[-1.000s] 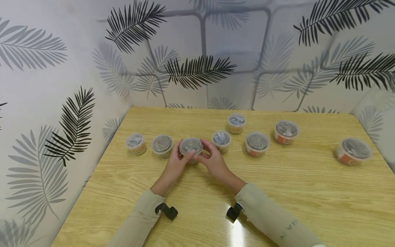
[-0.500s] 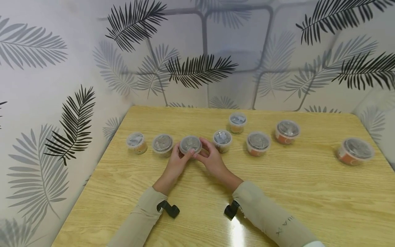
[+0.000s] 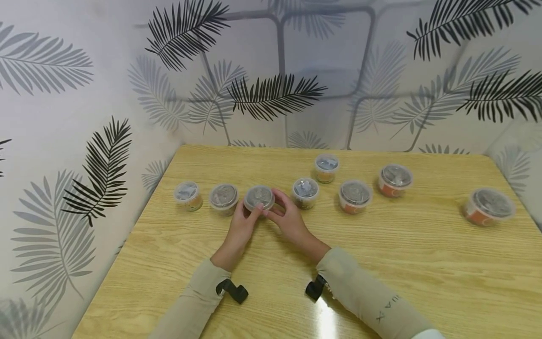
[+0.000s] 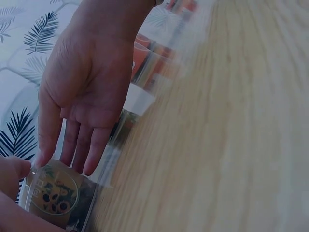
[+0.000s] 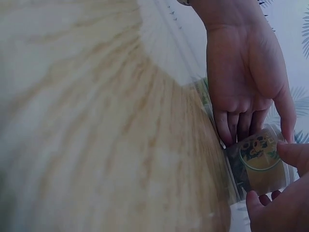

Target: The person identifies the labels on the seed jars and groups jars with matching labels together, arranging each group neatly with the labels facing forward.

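Observation:
In the head view, both hands meet at a small round clear plastic tub (image 3: pixel 259 197) with a greyish lid, left of the table's middle. My left hand (image 3: pixel 240 230) grips its left side, thumb on the front of the lid. Around the right side come the thumb and fingers of my right hand (image 3: pixel 293 225), close to the rim. The left wrist view shows the tub's round panda label (image 4: pixel 59 198) through the clear wall. Seen from the right wrist, the tub (image 5: pixel 268 176) stands between both hands, its bottom close to the tabletop.
Two lidded tubs (image 3: pixel 223 197) sit to the left. On the right are a tub with a silvery packet (image 3: pixel 305 189), a smaller-looking one behind (image 3: pixel 326 168), and several orange-labelled tubs (image 3: pixel 354 194). The wooden table (image 3: pixel 423 263) meets a leaf-patterned wall (image 3: pixel 317 52).
The tub in my hands has shifted slightly left, toward the neighbouring tub. Both hands have followed it, and the other tubs stay in place.

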A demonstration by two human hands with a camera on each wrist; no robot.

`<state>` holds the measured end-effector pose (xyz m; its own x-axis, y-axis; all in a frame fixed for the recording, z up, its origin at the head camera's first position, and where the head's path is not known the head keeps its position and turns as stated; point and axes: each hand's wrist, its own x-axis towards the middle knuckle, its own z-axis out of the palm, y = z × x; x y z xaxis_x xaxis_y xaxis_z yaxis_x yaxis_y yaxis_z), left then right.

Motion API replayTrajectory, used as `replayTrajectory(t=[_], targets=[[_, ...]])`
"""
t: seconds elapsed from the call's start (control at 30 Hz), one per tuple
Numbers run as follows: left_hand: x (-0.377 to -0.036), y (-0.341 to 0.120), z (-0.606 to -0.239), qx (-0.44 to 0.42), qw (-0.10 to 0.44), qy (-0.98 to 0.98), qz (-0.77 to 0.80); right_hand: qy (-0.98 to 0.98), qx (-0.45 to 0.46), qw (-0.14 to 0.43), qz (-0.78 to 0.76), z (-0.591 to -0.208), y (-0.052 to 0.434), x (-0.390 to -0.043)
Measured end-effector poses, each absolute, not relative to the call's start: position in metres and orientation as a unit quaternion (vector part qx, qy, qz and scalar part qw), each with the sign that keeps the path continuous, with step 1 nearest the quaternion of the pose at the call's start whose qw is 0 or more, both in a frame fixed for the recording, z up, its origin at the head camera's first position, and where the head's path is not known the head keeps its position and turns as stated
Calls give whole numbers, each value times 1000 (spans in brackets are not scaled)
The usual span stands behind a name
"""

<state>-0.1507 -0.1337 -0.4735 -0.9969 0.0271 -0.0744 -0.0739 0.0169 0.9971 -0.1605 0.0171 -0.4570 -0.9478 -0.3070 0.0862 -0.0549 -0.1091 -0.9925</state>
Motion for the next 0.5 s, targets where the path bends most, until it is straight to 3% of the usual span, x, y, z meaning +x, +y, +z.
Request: replayTrajectory(t=[0.23,0.5], targets=[[-140,-131,-457,-27,34,705,708,675,-141,73,-720,-457,16,-158],[-144,-135,-478,-37,13,684,728,672,-149,64,-722,-472,13,-164]])
